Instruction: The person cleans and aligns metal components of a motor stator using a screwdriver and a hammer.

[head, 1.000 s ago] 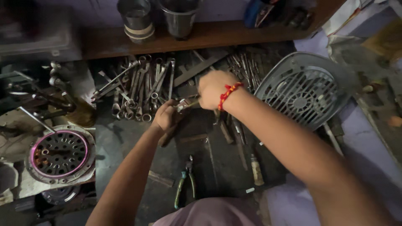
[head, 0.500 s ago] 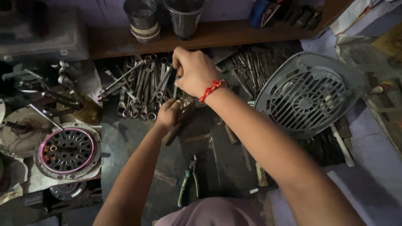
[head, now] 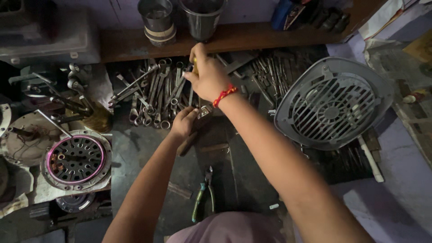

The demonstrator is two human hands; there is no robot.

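Risen: right hand (head: 208, 77) fisted on yellow-handled tool (head: 195, 66) (mostly hidden) | left hand (head: 183, 122) pinches small metal part (head: 204, 111)

Bare forearms; red thread band (head: 224, 95) on right wrist; mauve garment (head: 234, 228).

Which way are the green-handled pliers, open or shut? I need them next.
Open: the pliers lie flat with handles spread apart.

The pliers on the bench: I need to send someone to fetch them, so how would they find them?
Start at the grey fan grille, then look left and towards the person's body. The pliers lie alone on the dark bench, marked by green handles, unlike the bare steel spanners farther back.
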